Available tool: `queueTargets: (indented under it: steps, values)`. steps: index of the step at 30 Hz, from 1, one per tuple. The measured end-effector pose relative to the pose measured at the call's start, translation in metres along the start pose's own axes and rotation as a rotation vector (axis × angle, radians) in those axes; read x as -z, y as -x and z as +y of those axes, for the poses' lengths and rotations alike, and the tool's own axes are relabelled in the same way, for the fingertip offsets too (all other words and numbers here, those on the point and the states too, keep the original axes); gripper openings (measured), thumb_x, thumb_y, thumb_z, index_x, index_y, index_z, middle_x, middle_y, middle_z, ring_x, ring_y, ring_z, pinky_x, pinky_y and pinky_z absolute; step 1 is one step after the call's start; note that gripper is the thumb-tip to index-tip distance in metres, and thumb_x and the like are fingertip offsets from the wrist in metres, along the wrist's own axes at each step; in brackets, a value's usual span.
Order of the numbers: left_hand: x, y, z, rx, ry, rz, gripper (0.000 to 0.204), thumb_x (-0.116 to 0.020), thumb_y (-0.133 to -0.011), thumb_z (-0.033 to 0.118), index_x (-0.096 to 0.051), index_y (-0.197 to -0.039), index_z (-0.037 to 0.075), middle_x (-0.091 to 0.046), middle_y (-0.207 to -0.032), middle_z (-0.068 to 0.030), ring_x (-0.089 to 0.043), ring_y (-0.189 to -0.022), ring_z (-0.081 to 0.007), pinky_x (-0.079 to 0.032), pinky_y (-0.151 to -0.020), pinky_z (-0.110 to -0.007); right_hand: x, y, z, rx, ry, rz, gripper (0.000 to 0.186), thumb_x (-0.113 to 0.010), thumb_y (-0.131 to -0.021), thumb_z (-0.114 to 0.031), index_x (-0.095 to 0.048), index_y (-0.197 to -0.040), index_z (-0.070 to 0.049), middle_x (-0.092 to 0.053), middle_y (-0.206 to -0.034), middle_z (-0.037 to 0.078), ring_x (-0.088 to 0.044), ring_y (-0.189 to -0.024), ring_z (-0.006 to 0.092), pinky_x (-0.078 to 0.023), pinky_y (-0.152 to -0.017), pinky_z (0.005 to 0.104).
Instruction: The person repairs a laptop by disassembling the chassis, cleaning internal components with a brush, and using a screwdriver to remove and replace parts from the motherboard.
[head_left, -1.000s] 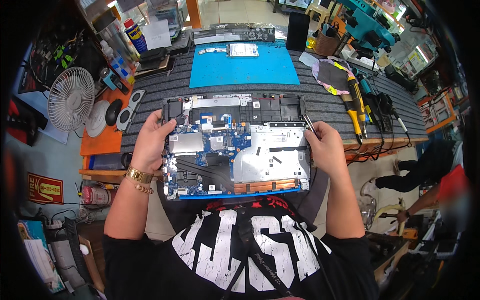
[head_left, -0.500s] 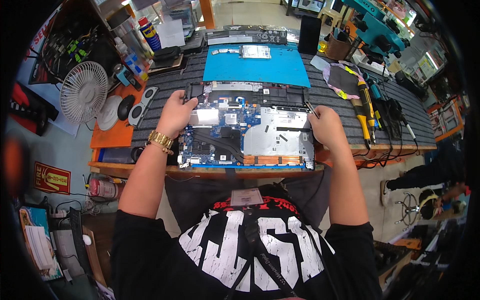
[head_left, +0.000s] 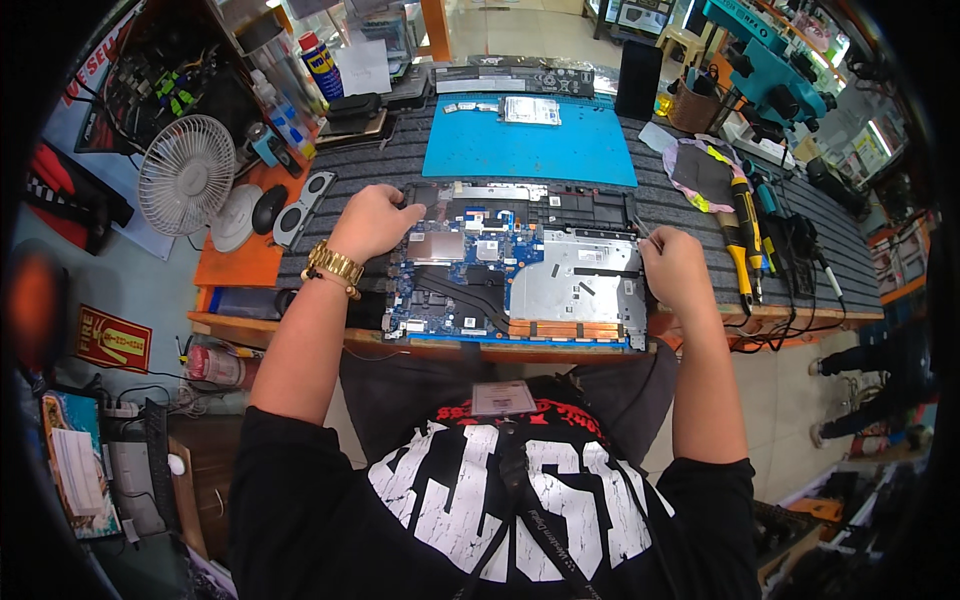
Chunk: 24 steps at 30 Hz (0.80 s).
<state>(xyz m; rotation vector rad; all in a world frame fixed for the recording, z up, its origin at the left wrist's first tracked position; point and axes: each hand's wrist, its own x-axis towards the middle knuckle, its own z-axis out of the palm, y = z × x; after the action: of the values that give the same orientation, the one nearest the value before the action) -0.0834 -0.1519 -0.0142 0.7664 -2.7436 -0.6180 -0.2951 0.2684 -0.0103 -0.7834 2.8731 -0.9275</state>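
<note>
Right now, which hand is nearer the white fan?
Left. The left hand, at the laptop's left edge, is right of the fan; the right hand is farther, at the opposite edge.

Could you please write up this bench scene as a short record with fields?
Main item: opened laptop base, circuit board and copper strip exposed
Left hand: grips the laptop base's left edge, gold watch on the wrist
Right hand: at the right edge, a thin metal tool in its fingers
Beyond the laptop: blue mat bearing a silver drive
Left side: white fan
Right side: yellow-and-black hand tools
</note>
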Motion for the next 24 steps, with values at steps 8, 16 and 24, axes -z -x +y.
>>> queueTargets:
  steps: [8, 16, 24]
  values:
    - [0.015, -0.015, -0.007, 0.065, 0.152, -0.146, 0.054, -0.083, -0.099, 0.047, -0.086, -0.113, -0.005, -0.084, -0.100, -0.0243, -0.083, -0.097, -0.0363, -0.064, -0.091, -0.045, 0.021, -0.027, 0.058, 0.059, 0.232, 0.140, 0.022, -0.069, -0.103, -0.010, -0.077, -0.118, 0.005, -0.079, -0.114, 0.031, -0.076, -0.113, 0.0511, -0.060, -0.099, 0.0564]
    - [0.015, -0.064, 0.012, -0.157, 0.165, 0.093, 0.046, -0.082, -0.104, 0.041, -0.086, -0.118, -0.003, -0.086, -0.104, -0.0194, -0.082, -0.094, -0.0283, -0.063, -0.088, -0.040, 0.062, 0.005, -0.036, 0.175, 0.548, 0.038, 0.046, -0.078, -0.102, -0.017, -0.070, -0.144, 0.000, -0.073, -0.135, 0.023, -0.072, -0.124, 0.0462, -0.060, -0.106, 0.0555]
    - [-0.023, -0.090, -0.019, -0.286, 0.475, 0.435, 0.029, -0.085, -0.102, 0.025, -0.087, -0.118, 0.001, -0.082, -0.090, -0.0097, -0.074, -0.078, -0.0165, -0.060, -0.076, -0.034, 0.106, 0.119, -0.259, 0.888, 0.456, -0.395, 0.037, -0.076, -0.089, -0.015, -0.077, -0.125, -0.006, -0.070, -0.100, 0.006, -0.072, -0.095, 0.0240, -0.057, -0.081, 0.0426]
